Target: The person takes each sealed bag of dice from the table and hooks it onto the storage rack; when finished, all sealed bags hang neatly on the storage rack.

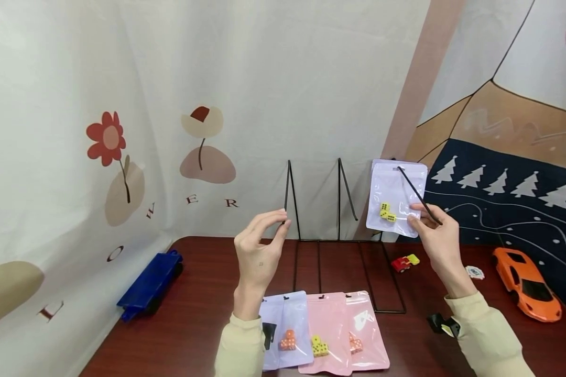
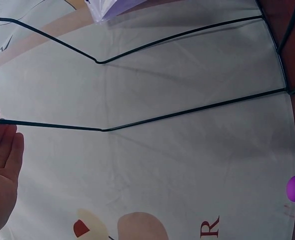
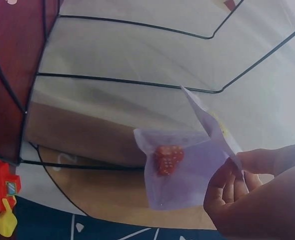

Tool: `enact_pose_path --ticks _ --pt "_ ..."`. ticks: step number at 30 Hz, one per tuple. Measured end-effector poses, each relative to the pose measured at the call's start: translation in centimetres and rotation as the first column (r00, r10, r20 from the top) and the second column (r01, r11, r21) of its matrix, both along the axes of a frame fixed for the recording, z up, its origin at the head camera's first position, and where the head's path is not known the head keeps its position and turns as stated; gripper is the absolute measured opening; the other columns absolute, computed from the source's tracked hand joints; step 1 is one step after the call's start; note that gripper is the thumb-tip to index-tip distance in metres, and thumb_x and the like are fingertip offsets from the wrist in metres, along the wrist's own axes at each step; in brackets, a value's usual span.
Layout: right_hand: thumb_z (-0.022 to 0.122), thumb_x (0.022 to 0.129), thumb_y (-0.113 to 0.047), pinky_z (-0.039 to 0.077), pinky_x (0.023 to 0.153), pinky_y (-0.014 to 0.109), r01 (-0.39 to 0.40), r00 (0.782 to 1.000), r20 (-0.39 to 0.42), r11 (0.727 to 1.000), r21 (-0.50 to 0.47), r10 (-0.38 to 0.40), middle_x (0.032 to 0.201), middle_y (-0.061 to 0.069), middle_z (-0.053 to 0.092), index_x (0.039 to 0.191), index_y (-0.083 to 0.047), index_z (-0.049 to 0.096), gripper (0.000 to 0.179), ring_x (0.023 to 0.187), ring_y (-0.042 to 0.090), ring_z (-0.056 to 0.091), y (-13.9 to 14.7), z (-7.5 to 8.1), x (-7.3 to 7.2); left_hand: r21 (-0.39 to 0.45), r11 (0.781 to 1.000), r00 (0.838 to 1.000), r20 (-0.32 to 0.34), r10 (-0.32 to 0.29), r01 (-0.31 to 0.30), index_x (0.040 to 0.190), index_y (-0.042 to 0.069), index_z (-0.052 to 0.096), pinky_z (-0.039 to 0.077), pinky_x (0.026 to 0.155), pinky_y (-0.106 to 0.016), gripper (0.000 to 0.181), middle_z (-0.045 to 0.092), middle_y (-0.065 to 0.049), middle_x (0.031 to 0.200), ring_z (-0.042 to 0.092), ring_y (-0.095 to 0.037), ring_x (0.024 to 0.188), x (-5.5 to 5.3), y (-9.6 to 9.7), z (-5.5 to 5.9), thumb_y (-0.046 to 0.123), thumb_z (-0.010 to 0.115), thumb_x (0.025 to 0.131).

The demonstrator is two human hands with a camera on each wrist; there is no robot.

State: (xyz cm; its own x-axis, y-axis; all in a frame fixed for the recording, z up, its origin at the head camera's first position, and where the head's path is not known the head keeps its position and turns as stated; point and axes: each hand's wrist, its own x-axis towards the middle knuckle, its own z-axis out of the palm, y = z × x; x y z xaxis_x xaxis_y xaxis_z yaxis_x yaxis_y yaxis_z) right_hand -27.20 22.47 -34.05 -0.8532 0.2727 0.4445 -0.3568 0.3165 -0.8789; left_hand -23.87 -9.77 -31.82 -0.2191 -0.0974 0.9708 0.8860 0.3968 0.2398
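A dark red counter (image 1: 198, 293) carries a black wire rack (image 1: 339, 199) at its far side. A blue toy trailer (image 1: 150, 283) sits left, an orange toy car (image 1: 528, 283) right. Four flat pouches (image 1: 325, 314) lie near, lavender left and pink right. A lavender pouch (image 1: 387, 186) hangs on the right prong (image 1: 417, 196), in front of another one (image 3: 182, 190). The right hand (image 1: 438, 246) pinches its edge; the left hand (image 1: 260, 254) pinches the left prong's (image 2: 52, 126) tip. Yellow dice (image 1: 387, 212) show inside the held pouch.

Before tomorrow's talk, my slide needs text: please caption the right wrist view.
Right hand pinching a lilac pouch, a second pouch of reddish dice behind it, by a wire rack.
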Motion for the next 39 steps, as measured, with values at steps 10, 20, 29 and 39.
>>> enact_pose_path --ticks 10,20,29,39 --pt "0.063 0.089 -0.002 0.043 0.058 0.011 0.007 1.000 0.021 0.999 -0.047 -0.006 0.092 0.003 0.052 0.111 0.000 0.063 0.022 0.074 0.012 0.048 0.3 -0.4 -0.6 0.004 1.000 1.000 -0.007 -0.005 0.005 0.089 0.002 0.072 0.054 0.077 -0.028 0.016 0.071 -0.010 0.092 0.068 -0.021 0.085 0.1 0.0 -0.1 -0.007 0.075 0.076" --pt "0.063 0.090 -0.008 0.044 0.071 0.011 0.050 0.997 0.069 0.996 -0.078 -0.044 0.104 -0.003 0.058 0.116 -0.004 0.066 0.026 0.089 0.011 0.051 0.0 -0.8 -1.2 0.006 1.000 1.000 -0.006 0.000 0.000 0.090 0.002 0.072 0.054 0.078 -0.029 0.015 0.071 -0.010 0.092 0.068 -0.021 0.087 0.1 -0.1 -0.2 -0.005 0.076 0.076" --pt "0.061 0.094 -0.012 0.040 0.085 0.013 0.047 0.997 0.076 0.957 -0.286 -0.027 0.110 -0.006 0.062 0.115 -0.005 0.067 0.023 0.107 0.011 0.050 -0.1 -0.8 -1.3 0.004 1.000 1.000 0.005 -0.023 0.023 0.090 0.001 0.072 0.054 0.079 -0.030 0.015 0.070 -0.010 0.092 0.068 -0.022 0.087 0.1 -0.1 -0.1 -0.005 0.076 0.076" --pt "0.060 0.092 -0.004 0.044 0.075 0.011 0.194 0.977 -0.057 0.964 -0.181 -0.207 0.098 -0.005 0.060 0.110 0.002 0.067 0.020 0.087 0.004 0.055 0.1 -0.7 -1.5 0.010 0.999 0.999 0.015 -0.036 0.036 0.089 0.000 0.072 0.054 0.079 -0.031 0.015 0.070 -0.012 0.092 0.068 -0.022 0.088 -0.1 -0.1 0.0 -0.006 0.075 0.076"
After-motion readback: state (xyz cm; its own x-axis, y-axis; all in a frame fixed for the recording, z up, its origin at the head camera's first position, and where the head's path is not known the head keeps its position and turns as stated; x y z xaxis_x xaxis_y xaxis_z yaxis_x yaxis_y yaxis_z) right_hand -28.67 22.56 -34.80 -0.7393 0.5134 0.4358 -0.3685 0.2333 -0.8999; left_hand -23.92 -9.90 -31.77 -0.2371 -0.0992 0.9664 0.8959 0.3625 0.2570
